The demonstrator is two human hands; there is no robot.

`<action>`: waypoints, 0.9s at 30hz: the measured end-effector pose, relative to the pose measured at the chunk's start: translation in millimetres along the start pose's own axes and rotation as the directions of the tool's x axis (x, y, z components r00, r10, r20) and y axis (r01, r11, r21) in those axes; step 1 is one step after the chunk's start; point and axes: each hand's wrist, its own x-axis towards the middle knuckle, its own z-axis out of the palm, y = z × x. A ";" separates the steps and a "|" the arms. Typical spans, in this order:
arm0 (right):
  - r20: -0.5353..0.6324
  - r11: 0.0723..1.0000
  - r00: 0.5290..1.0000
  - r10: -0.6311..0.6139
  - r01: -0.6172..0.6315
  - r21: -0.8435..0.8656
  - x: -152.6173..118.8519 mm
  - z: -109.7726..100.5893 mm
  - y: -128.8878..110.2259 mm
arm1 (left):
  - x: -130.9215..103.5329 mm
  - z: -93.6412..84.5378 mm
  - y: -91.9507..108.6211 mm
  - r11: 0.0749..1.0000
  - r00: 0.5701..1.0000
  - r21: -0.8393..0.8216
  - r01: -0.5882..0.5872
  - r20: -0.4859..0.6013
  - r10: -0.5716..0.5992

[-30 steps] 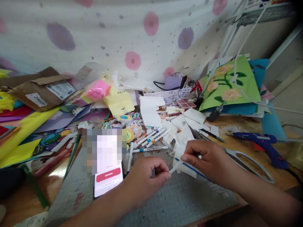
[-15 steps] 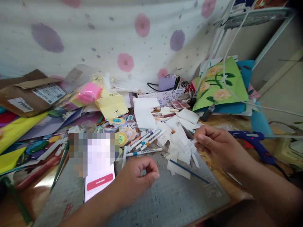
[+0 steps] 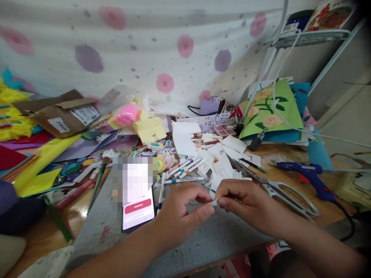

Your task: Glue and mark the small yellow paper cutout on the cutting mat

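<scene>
Both hands meet above the grey cutting mat point(image 3: 199, 247). Between their fingertips is a small whitish piece point(image 3: 213, 202), too small to identify. My left hand point(image 3: 185, 212) pinches its left end between thumb and forefinger. The other end is pinched by my right hand point(image 3: 246, 204). Just behind the hands lie white paper scraps point(image 3: 222, 168) and several capped markers point(image 3: 185, 180). A phone point(image 3: 138, 210) with a lit screen rests on the mat, left of my left hand.
Large scissors point(image 3: 292, 197) lie beyond my right forearm, with a blue glue gun point(image 3: 315, 181) farther right. Flowered green card point(image 3: 272, 108) leans at the back right. A cardboard box point(image 3: 65, 112) and coloured paper fill the left side.
My right hand has moved left and down to meet my left hand, which has closed on the small piece. The view has shifted, and the scissors now show beside my right arm.
</scene>
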 end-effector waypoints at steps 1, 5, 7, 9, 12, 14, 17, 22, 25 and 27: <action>-0.011 1.000 1.000 -0.007 0.006 -0.018 0.0 1.2 -1.7 | 0.2 1.0 0.0 0.999 1.000 0.040 -0.009 0.014 0.008; -0.118 0.991 0.990 -0.077 0.063 -0.117 -0.5 5.3 -7.1 | 0.8 2.7 -0.7 0.998 0.996 0.055 0.030 0.079 -0.035; -0.171 0.991 0.982 -0.081 0.061 -0.118 -0.3 8.0 -7.9 | 0.6 2.5 -0.2 0.997 0.992 0.021 0.074 0.105 -0.076; -0.205 0.997 0.978 -0.039 0.025 -0.070 0.5 11.0 -7.4 | 0.1 2.4 0.8 0.994 0.988 0.013 0.106 0.108 -0.107; -0.227 0.999 0.973 0.031 -0.028 0.017 1.8 15.0 -5.4 | -0.8 3.1 2.2 0.991 0.986 0.004 0.132 0.102 -0.131; -0.234 0.998 0.971 0.045 -0.034 0.051 2.3 16.0 -4.2 | -1.6 3.7 2.0 0.989 0.984 -0.026 0.145 0.105 -0.141; -0.230 0.998 0.973 0.017 -0.002 0.067 2.3 13.7 -2.3 | -2.6 3.9 -0.7 0.978 0.980 -0.105 0.182 0.097 -0.172; -0.208 0.948 0.925 -0.319 0.311 -0.074 1.1 6.9 5.4 | -0.5 2.4 -8.1 0.849 0.955 -0.441 0.292 0.188 -0.231; -0.196 0.841 0.822 -0.535 0.494 -0.222 -0.8 6.3 11.2 | 0.3 3.9 -11.7 0.673 0.923 -0.634 0.380 0.301 -0.238; -0.182 0.775 0.771 -0.610 0.534 -0.338 -2.8 6.9 14.2 | 0.2 5.4 -13.3 0.615 0.907 -0.668 0.420 0.338 -0.252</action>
